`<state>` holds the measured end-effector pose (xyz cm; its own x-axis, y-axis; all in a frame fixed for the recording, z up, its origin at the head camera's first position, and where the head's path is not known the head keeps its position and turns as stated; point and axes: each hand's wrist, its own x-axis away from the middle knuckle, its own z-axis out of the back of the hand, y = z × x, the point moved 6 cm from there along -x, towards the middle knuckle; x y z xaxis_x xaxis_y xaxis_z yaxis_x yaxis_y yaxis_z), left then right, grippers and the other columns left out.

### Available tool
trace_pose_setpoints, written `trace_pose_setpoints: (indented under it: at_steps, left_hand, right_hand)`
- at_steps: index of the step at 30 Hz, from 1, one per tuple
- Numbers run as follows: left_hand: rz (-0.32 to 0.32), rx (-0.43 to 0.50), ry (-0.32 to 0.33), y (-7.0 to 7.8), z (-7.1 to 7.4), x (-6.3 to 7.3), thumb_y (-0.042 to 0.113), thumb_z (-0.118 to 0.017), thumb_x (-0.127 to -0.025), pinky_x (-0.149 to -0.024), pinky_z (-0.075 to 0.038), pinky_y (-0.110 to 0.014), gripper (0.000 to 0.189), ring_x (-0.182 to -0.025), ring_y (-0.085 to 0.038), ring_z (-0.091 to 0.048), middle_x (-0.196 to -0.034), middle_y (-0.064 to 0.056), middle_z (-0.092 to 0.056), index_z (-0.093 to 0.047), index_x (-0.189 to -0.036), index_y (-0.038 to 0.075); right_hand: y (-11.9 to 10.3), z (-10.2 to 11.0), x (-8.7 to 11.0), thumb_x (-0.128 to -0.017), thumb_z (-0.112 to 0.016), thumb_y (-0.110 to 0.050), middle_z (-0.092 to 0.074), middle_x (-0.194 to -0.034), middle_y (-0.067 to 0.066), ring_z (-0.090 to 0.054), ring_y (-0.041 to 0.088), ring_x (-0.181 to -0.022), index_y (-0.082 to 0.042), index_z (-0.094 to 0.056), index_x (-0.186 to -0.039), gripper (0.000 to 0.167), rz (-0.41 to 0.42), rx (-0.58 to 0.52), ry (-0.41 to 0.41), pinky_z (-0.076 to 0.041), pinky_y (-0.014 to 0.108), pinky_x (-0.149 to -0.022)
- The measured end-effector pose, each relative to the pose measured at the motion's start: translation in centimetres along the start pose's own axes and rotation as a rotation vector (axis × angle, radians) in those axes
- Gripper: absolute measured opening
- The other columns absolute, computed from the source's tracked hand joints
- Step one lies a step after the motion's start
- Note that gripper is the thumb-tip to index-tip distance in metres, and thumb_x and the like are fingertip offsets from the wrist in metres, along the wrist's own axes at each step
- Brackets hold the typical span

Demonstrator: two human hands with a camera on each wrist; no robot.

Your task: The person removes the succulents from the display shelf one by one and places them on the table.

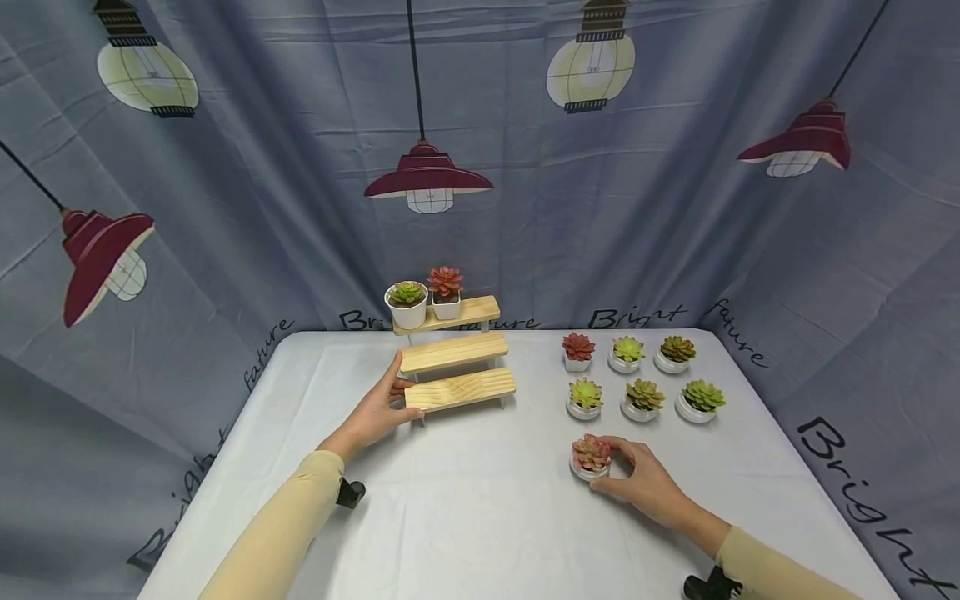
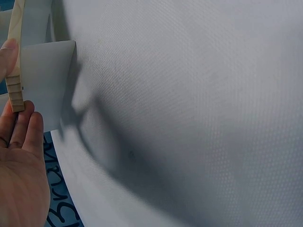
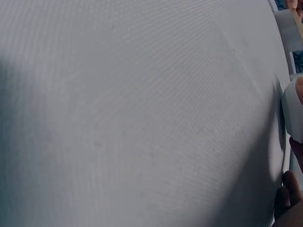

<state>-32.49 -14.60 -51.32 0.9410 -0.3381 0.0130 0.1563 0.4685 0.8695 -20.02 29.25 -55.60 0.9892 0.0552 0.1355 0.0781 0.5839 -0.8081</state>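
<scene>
A three-step wooden display stand [image 1: 453,352] with pale plank shelves is at the back left of the table. My left hand [image 1: 378,410] holds its left end, thumb at the lowest plank and fingers behind. The left wrist view shows the thumb and fingertips on either side of that plank [image 2: 15,90]. On the top shelf sit a green succulent in a white pot [image 1: 407,312] and a red succulent in a square white pot [image 1: 447,308]. At the right, my right hand [image 1: 647,482] grips a pinkish succulent in a round white pot [image 1: 590,457] between thumb and fingers.
Behind that pot, two rows of small potted succulents stand on the white-covered table [image 1: 480,517], among them a red one [image 1: 577,352] and a green one [image 1: 700,401]. A grey-blue curtain [image 1: 510,242] printed with lamps hangs behind and beside the table.
</scene>
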Motion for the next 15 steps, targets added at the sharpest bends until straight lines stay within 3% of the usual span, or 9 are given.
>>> trace_pose_setpoints:
  at_steps: [5, 10, 15]
  left_hand:
    - [0.003, -0.005, 0.003, -0.03, 0.00, 0.00, 0.024, -0.085, -0.087, -0.115, -0.039, -0.051, 0.119, -0.136, -0.036, -0.048, -0.145, -0.016, -0.049, 0.003, -0.166, 0.029]
    - [0.013, -0.001, -0.002, -0.02, 0.01, 0.07, 0.025, -0.085, -0.088, -0.116, -0.038, -0.052, 0.118, -0.138, -0.036, -0.046, -0.146, -0.016, -0.048, 0.004, -0.165, 0.036]
    - [0.013, 0.003, -0.002, -0.11, -0.02, 0.06, 0.025, -0.085, -0.088, -0.115, -0.039, -0.052, 0.118, -0.138, -0.037, -0.046, -0.146, -0.017, -0.047, 0.004, -0.165, 0.035]
  right_hand:
    - [0.25, 0.06, -0.20, -0.078, -0.089, -0.045, -0.052, -0.140, 0.015, -0.037, 0.038, -0.139, -0.011, -0.056, -0.141, 0.079, 0.014, -0.019, -0.011, -0.035, 0.059, -0.115]
    - [0.40, 0.14, -0.25, -0.078, -0.090, -0.042, -0.052, -0.137, 0.014, -0.036, 0.039, -0.139, -0.008, -0.057, -0.138, 0.076, 0.015, -0.037, -0.020, -0.036, 0.060, -0.113]
    - [0.52, 0.13, -0.25, -0.078, -0.090, -0.040, -0.051, -0.137, 0.015, -0.036, 0.039, -0.140, -0.007, -0.057, -0.136, 0.075, 0.007, -0.053, -0.029, -0.035, 0.060, -0.114]
